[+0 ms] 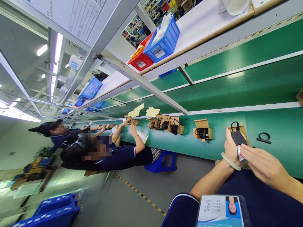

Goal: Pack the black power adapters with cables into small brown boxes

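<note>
A black power adapter with its cable curling up at the far end rests in my left hand, whose wrist wears a pale bangle. My right hand meets it from the other side, fingers together on a small white piece against the adapter's near end; whether this is cloth or paper I cannot tell. Just behind the adapter, partly hidden, stands an open cardboard box. To the right a black coiled cable lies on the green bench.
Left along the bench stand an open box with black cables and several more boxes. Co-workers sit further left. A shelf above holds a blue bin and a red bin; a frame post slants across.
</note>
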Demonstrator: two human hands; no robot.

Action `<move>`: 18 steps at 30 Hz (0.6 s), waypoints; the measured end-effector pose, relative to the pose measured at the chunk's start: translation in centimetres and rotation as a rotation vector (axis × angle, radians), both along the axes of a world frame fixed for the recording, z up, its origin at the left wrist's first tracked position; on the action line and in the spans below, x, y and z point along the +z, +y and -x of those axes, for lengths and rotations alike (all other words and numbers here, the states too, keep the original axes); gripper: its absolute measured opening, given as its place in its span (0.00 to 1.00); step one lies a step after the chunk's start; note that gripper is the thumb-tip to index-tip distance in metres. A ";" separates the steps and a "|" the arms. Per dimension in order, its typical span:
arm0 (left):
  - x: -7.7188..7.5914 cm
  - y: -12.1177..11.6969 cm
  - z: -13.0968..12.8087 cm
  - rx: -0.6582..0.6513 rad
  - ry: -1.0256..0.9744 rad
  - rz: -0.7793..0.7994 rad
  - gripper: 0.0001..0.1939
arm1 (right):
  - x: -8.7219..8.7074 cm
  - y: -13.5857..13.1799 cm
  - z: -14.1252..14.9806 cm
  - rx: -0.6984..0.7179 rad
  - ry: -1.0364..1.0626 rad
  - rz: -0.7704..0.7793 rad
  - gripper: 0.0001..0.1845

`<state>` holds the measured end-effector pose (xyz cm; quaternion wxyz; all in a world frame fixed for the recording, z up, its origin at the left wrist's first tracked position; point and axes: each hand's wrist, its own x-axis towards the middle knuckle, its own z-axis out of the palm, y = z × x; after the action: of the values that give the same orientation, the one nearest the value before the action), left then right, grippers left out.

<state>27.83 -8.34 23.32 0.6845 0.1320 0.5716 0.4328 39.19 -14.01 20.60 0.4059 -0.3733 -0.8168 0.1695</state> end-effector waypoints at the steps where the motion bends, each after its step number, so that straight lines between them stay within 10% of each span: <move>1: -0.1 -0.1 0.0 0.014 -0.010 -0.023 0.35 | 0.0 0.2 -0.2 0.003 0.041 0.082 0.32; 6: -0.5 -0.2 0.0 0.053 -0.134 -0.122 0.34 | 1.1 1.5 -3.4 0.013 0.358 0.657 0.18; 10: 0.0 -0.1 0.2 0.018 -0.182 -0.093 0.33 | 2.1 0.9 -4.0 -0.291 0.271 0.375 0.21; 14: 0.0 -0.4 0.3 0.012 -0.169 -0.091 0.34 | 1.4 -0.1 -1.8 -0.028 -0.024 0.047 0.32; 18: -1.6 -0.9 0.1 0.044 -0.059 -0.051 0.34 | -0.3 0.3 -1.2 0.016 0.044 0.263 0.24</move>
<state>27.74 -9.20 21.76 0.6876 0.1241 0.5428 0.4659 40.37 -13.67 20.33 0.3699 -0.4132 -0.7813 0.2865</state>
